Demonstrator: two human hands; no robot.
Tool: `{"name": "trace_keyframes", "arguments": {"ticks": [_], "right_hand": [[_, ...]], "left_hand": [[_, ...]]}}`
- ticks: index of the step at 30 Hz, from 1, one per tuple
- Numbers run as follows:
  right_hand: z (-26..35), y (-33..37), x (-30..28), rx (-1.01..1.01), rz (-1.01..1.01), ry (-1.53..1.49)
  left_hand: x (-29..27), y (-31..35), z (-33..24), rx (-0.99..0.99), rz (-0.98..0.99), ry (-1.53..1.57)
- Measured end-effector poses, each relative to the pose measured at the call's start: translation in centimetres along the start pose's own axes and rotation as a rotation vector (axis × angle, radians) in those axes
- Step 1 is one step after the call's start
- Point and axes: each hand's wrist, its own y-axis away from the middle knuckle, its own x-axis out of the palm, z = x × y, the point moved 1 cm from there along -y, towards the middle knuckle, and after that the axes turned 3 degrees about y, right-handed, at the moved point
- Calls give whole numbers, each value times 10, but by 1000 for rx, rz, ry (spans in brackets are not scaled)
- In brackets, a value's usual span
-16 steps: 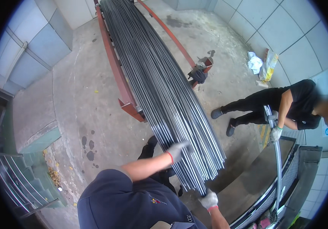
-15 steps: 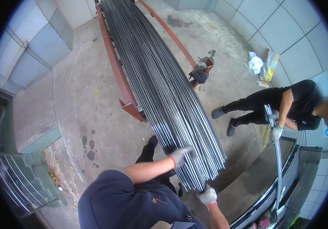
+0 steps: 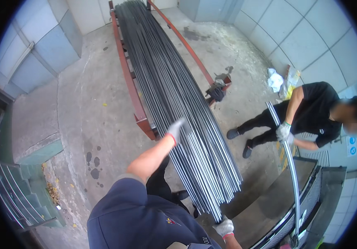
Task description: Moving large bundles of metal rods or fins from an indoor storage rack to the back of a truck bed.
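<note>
A long bundle of grey steel rods (image 3: 174, 95) lies on a red metal rack (image 3: 135, 103) and overhangs it toward me. My left hand (image 3: 176, 129), in a white glove with a red cuff, rests on the left side of the bundle with its fingers spread over the rods. My right hand (image 3: 224, 227), also gloved, is closed around the near end of a rod at the bottom tip of the bundle. My dark blue shirt fills the lower middle.
A person in black (image 3: 311, 116) stands at the right, gloved hands on a separate bent rod (image 3: 288, 166) that runs down to a grey metal machine (image 3: 294, 207). A dark glove hangs on the rack's right rail (image 3: 216, 92). Green steps (image 3: 25, 195) at lower left. Concrete floor.
My left hand has slid farther up the bundle, away from me. My right hand stays at the rod ends. The view has shifted slightly.
</note>
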Motion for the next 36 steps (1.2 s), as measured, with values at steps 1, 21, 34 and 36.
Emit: {"name": "trace_keyframes", "arguments": {"ticks": [1, 21, 34, 36], "right_hand": [[11, -20, -3, -28, -4, 11], [99, -109, -11, -60, 75, -33], [307, -232, -107, -317, -204, -20], [319, -217, -135, -315, -397, -127]], "left_hand": [[-19, -2, 30, 31, 35, -46], [-38, -85, -81, 265, -265, -64], [-81, 62, 18, 121, -178, -343], [-70, 87, 11, 70, -184, -311]]}}
